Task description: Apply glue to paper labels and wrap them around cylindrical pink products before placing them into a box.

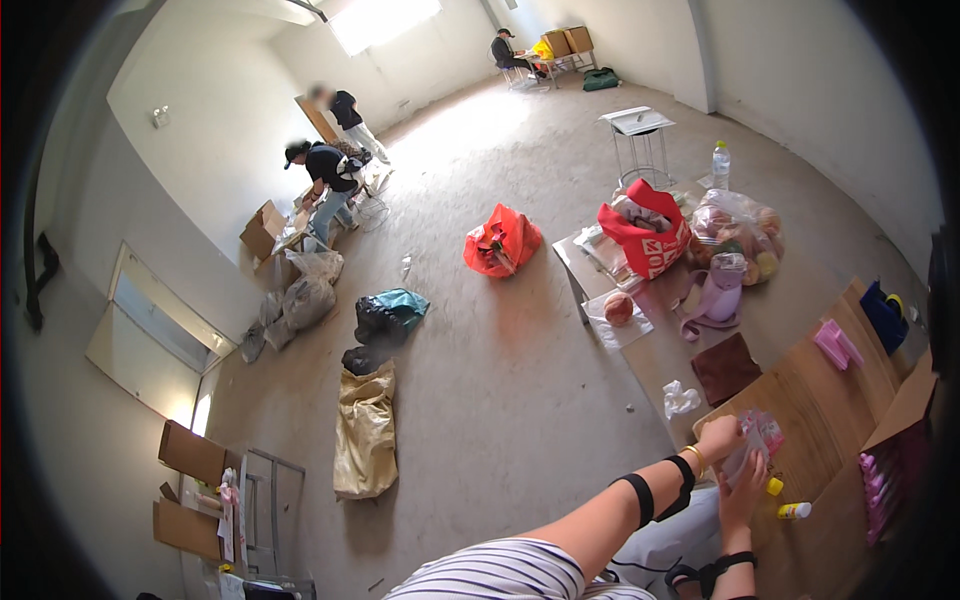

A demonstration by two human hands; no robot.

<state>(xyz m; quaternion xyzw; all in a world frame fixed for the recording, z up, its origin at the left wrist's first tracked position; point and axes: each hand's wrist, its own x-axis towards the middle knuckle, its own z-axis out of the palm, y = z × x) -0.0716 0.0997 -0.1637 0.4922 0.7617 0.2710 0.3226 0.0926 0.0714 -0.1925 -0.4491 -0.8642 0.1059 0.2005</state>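
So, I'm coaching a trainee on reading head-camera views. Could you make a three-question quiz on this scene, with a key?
1. What do the left hand and right hand hold?
(a) a peach
(b) a pink-and-clear plastic packet
(c) a water bottle
2. True or false: the left wrist wears a gold-coloured bracelet.
3. What colour is the shopping bag next to the large clear plastic bag?

Key: 1 b; 2 true; 3 red.

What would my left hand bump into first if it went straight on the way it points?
Your left hand would first meet the packet at its fingertips; beyond that, perhaps the tabletop, though depth is unclear.
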